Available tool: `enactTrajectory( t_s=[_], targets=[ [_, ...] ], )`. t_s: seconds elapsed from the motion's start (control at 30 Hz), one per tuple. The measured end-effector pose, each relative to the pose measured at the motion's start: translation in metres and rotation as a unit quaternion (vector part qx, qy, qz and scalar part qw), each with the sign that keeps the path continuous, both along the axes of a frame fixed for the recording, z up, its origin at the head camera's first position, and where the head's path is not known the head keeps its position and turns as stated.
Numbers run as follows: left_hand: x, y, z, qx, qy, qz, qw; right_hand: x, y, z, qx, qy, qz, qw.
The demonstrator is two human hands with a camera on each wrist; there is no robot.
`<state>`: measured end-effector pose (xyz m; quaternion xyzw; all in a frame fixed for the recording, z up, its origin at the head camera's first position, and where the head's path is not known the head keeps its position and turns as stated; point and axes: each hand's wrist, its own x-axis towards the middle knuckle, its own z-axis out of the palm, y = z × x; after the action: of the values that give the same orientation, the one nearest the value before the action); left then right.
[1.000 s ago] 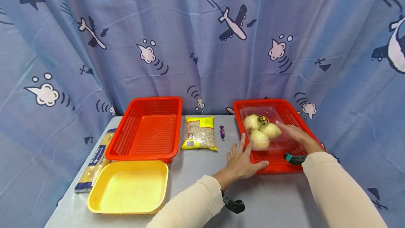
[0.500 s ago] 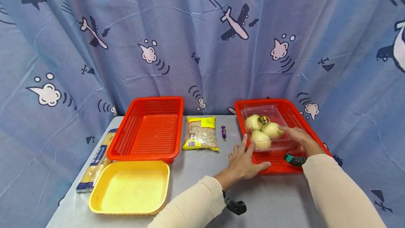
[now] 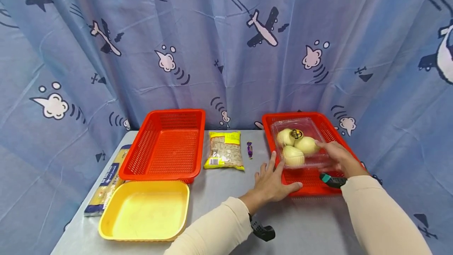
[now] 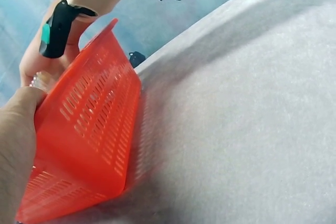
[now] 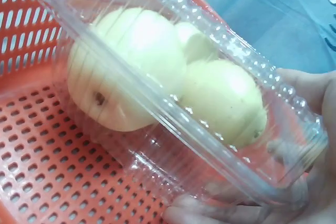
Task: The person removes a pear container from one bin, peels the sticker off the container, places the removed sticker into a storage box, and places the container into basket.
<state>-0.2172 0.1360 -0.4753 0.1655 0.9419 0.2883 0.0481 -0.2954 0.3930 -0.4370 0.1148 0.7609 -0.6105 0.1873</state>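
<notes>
Three pale yellow pears [image 5: 131, 66] sit inside a clear plastic clamshell box [image 3: 290, 122] with a round dark sticker. My right hand [image 3: 337, 156] grips the box's right end, with the thumb at its upper edge and fingers [image 5: 226, 211] under it. The box tilts inside the right-hand red basket [image 3: 304, 187], over its perforated floor [image 5: 31, 150]. At that basket's left side, my left hand [image 3: 267, 182] rests with spread fingers by the rim. Its thumb [image 4: 26, 100] lies at the rim in the left wrist view, while the other fingers are hidden there.
Left of centre stands another red basket [image 3: 173, 154], with a yellow tray [image 3: 148, 211] in front. A long blue-and-yellow packet [image 3: 109, 180] lies along their left side. Between the baskets are a yellow-edged bag [image 3: 226, 150] and a small purple-wrapped candy [image 3: 249, 150]. A patterned curtain [image 3: 198, 50] hangs behind.
The box of pears has shifted slightly to the right within the basket, along with my right hand. My left hand keeps its place at the basket's left side.
</notes>
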Motion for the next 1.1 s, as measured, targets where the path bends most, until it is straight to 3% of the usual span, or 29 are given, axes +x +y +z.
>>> enactTrajectory(
  t_s=[0.23, 0.7, 1.1],
  targets=[
    [-0.001, -0.002, 0.001, 0.007, -0.008, 0.004, 0.9999, 0.002, 0.002, 0.017, -0.020, 0.008, -0.024, 0.999],
    [-0.002, -0.002, 0.002, 0.004, -0.003, 0.006, 1.0000, 0.008, 0.009, 0.040, -0.051, 0.007, -0.004, 0.999],
    [0.000, -0.001, 0.004, 0.001, -0.008, 0.000, 1.0000, 0.024, 0.001, 0.069, -0.099, 0.004, -0.004, 0.995]
  ],
)
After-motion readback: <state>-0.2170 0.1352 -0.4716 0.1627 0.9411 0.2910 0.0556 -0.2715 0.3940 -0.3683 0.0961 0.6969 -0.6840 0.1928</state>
